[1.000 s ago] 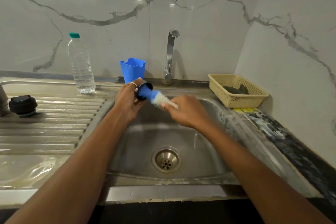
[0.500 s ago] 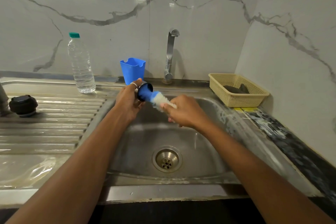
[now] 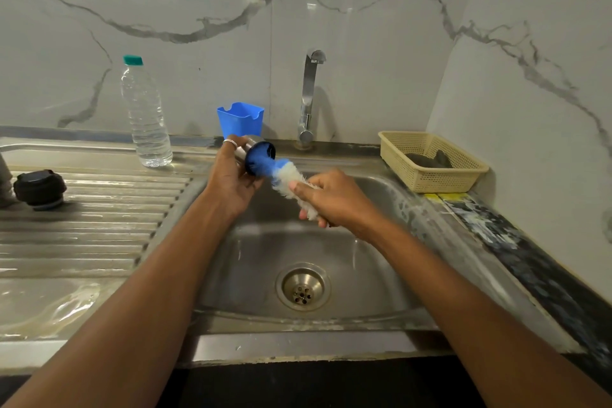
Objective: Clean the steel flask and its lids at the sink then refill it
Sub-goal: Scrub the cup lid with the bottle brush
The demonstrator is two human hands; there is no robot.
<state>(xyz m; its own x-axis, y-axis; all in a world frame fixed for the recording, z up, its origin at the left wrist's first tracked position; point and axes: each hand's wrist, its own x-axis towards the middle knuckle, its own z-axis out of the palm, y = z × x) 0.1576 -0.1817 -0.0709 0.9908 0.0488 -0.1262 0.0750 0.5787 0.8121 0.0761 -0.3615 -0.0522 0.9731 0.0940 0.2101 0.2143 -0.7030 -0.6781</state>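
Looking down through the head camera, I see both hands raised over the sink (image 3: pixel 381 208), just in front of the tap (image 3: pixel 309 92). My left hand (image 3: pixel 231 182) is curled round a small steel lid (image 3: pixel 244 148), holding it on its side with the dark-rimmed mouth turned to the right. A ring (image 3: pixel 230 142) shows on one finger of that hand. My right hand (image 3: pixel 334 198) is closed round the white bristled part of a brush (image 3: pixel 284 172), thumb on top. The brush's blue end sits inside the mouth of the steel lid. The brush slants down from the lid toward the right hand, and it is a little blurred.

A black lid (image 3: pixel 39 189) stands on the ribbed steel table (image 3: pixel 99 225) to the left, well apart from the hands. At the very left edge a grey shape is cut off, and I cannot tell what it is. A clear water bottle (image 3: pixel 145 116) with a green cap stands upright at the back of the table. A blue cup (image 3: pixel 240 117) stands against the wall just behind the left hand. Right of the sink sits a cream basket (image 3: pixel 430 175) with something dark lying in it. The drain (image 3: pixel 303 286) lies below the hands, and no water runs from the tap.
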